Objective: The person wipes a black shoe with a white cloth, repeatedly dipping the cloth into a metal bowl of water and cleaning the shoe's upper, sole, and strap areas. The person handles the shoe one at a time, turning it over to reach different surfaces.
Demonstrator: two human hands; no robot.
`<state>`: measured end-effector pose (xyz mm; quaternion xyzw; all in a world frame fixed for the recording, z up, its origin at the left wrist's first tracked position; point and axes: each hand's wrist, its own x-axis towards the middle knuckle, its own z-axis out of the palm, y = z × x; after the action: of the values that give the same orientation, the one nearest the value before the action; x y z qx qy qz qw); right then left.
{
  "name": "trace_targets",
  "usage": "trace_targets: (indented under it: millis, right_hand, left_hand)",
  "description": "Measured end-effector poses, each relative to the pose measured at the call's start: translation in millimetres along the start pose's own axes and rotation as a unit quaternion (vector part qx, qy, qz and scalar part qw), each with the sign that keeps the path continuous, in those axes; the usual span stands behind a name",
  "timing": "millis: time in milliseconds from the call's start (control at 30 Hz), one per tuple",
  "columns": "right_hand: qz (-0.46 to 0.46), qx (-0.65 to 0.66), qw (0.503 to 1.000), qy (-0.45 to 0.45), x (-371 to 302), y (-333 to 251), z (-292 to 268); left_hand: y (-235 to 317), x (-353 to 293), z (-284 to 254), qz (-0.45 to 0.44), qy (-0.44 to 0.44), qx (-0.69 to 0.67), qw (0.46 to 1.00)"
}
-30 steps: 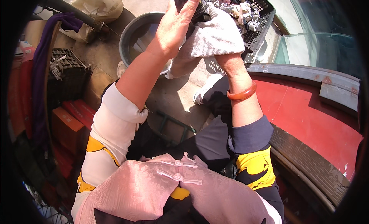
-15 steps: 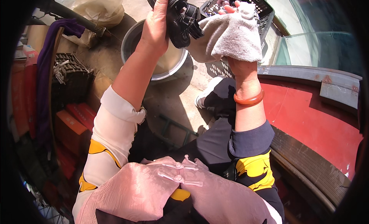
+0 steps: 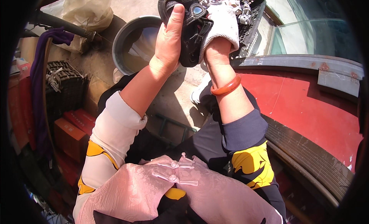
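My left hand (image 3: 169, 41) grips a black sandal (image 3: 190, 43) with straps and a small blue oval patch, the thumb pressed along its near side. From the other side, my right hand (image 3: 217, 51) holds a whitish cloth (image 3: 223, 24) against the sandal. The cloth covers most of that hand, so its fingers are hidden. An orange-brown bangle (image 3: 226, 86) sits on my right wrist. Beyond the sandal stands a black plastic crate (image 3: 253, 35) with several shoes in it, partly hidden by the cloth.
A grey basin (image 3: 117, 45) of murky water stands on the floor left of my hands. Red boards (image 3: 303, 112) and a metal rail (image 3: 292, 61) run along the right, with glass panes above. Boxes (image 3: 69, 133), a dark basket (image 3: 63, 89) and a purple cloth (image 3: 38, 85) are at left.
The cloth in my right hand has moved left onto the sandal. My left hand has shifted right and turned the sandal, bringing its blue patch into clearer view. The basin shows more fully.
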<state>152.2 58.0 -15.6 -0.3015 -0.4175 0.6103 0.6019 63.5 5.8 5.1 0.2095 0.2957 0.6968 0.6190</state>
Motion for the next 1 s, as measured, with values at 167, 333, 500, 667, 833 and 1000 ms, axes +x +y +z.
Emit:
trace_targets:
  millis: [167,333,500,667,833,1000]
  right_hand:
    - [-0.041,-0.214,0.969,-0.117,-1,-38,-7]
    - [-0.360,-0.553,0.711,-0.242,-1,-62,4]
    - [-0.340,-0.632,0.672,-0.183,-10,-34,12]
    - [-0.203,-0.311,0.921,-0.115,-11,-23,10]
    - [-0.298,-0.503,0.800,-0.134,-5,-39,4]
    - [-0.291,-0.472,0.813,-0.179,-5,-51,6]
  left_hand:
    - [15,9,-11,-0.019,-0.110,-0.004,0.994]
    - [17,17,-23,0.052,-0.060,0.083,0.993]
    - [8,10,-20,0.132,0.019,0.187,0.973]
    - [23,7,-10,0.056,-0.026,0.039,0.997]
    - [26,10,-18,0.022,0.009,-0.034,0.999]
    - [27,14,-24,0.037,0.007,0.013,0.999]
